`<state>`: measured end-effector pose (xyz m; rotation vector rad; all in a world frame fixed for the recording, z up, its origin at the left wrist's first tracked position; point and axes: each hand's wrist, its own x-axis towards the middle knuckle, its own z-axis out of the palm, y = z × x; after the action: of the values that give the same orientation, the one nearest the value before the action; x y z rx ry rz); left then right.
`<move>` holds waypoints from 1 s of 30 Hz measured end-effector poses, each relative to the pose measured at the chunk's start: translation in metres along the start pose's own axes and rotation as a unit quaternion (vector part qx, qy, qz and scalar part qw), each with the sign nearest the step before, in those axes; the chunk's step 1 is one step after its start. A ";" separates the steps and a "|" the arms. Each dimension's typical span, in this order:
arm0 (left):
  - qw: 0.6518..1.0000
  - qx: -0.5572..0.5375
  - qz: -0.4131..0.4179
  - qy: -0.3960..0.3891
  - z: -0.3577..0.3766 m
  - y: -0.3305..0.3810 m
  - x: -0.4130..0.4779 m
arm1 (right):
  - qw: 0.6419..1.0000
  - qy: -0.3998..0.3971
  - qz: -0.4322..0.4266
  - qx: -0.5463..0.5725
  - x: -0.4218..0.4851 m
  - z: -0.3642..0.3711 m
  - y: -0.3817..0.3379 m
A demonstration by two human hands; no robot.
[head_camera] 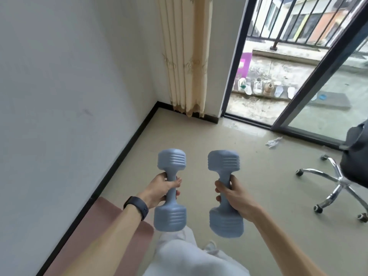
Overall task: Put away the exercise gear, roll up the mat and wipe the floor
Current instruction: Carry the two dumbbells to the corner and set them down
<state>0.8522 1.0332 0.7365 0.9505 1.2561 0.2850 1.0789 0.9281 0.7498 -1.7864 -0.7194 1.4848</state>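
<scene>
Head view: the left hand (159, 189) grips one blue dumbbell (171, 189), fingers curled round its handle. The right hand (234, 193) grips another dumbbell (225, 193) likewise, above the pink mat (103, 220) near left.

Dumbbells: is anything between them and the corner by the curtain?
Nothing visible. The floor from the blue dumbbells to that corner is bare; the white cloth and office chair sit off to the right.
</scene>
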 end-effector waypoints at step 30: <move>0.985 -0.064 -0.155 0.048 -0.014 0.297 0.522 | 0.982 -0.017 0.181 0.053 0.562 -0.132 -0.237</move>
<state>1.1036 1.5624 0.6026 0.6254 1.4364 0.1649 1.3192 1.4888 0.6175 -1.8834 -0.3325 1.7573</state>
